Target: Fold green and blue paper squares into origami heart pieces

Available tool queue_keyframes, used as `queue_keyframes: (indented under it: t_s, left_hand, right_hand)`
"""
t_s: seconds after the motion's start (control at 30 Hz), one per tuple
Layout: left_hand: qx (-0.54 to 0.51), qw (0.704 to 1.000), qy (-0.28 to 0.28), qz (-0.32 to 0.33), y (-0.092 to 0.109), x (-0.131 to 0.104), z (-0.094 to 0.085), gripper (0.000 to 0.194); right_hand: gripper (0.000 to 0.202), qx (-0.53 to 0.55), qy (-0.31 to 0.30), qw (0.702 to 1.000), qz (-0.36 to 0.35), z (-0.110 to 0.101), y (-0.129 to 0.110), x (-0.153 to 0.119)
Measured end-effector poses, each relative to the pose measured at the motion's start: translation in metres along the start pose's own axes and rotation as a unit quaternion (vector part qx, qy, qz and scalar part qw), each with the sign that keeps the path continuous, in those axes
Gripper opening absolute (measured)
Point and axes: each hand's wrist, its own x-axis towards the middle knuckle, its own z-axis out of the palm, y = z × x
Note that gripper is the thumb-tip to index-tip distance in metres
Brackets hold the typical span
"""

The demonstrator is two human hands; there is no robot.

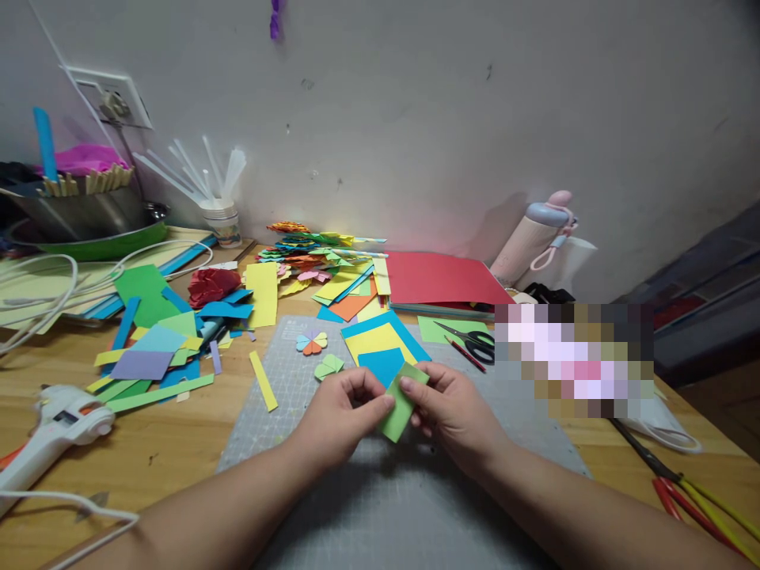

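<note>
Between my two hands is a small light green paper piece point(399, 408), tilted above the grey cutting mat point(368, 507). My left hand point(344, 412) pinches its left edge between thumb and finger. On the right side, my right hand point(454, 408) grips it with the thumb on top and the fingers behind. Just beyond lie blue and yellow sheets point(380, 340). A multicoloured paper flower point(312, 342) and a green folded paper shape point(328, 366) rest on the mat, up and left of my left hand.
Black scissors point(475, 340) and a red pencil point(466, 355) lie at the mat's back right. Paper scraps point(148, 356) and a glue gun point(65, 423) are at the left. Red-and-yellow-handled scissors point(682, 483) lie right. A red sheet point(442, 279) is behind.
</note>
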Motion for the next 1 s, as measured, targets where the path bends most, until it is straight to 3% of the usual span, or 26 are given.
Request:
queue_keyframes:
  t_s: [0.53, 0.77, 1.0]
  left_hand:
    - [0.008, 1.000, -0.016, 0.002, 0.0029, 0.0011, 0.0006, 0.024]
    - [0.002, 0.998, -0.044, 0.033, 0.0033, -0.0009, -0.0004, 0.022]
    - [0.064, 0.995, -0.045, 0.064, 0.0085, -0.0038, 0.0003, 0.020]
  right_hand:
    - [0.030, 0.001, -0.003, 1.000, 0.009, -0.0012, 0.0008, -0.0007]
    - [0.030, 0.006, -0.018, 1.000, 0.018, 0.0003, 0.0010, -0.0021]
    - [0.030, 0.021, -0.036, 0.999, 0.027, -0.0012, 0.0040, -0.0005]
